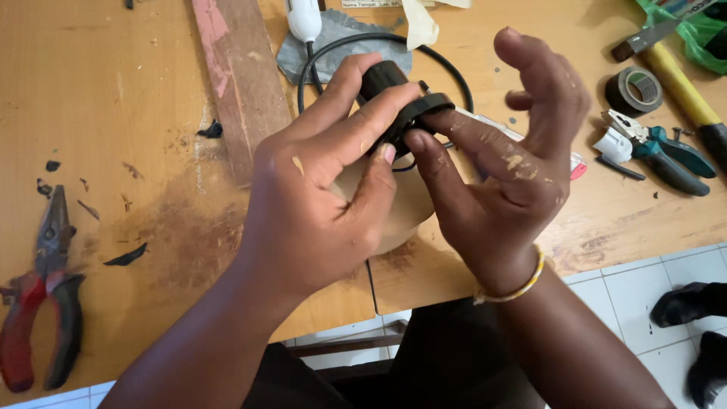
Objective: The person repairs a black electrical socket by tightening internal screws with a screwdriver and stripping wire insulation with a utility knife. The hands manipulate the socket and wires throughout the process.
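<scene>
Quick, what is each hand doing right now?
Left hand: closed around the black lamp socket.
Right hand: thumb and forefinger pinching the socket's ring, other fingers spread open.

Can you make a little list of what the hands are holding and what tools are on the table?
Left hand: grips a black lamp socket
Right hand: thumb and forefinger pinch the socket's rim
Cable: black cable loops behind the socket
Left of the hands: red-handled pliers
Right of the hands: teal-handled pliers, black tape roll, yellow-handled hammer
Surface: wooden table with black scraps
</scene>
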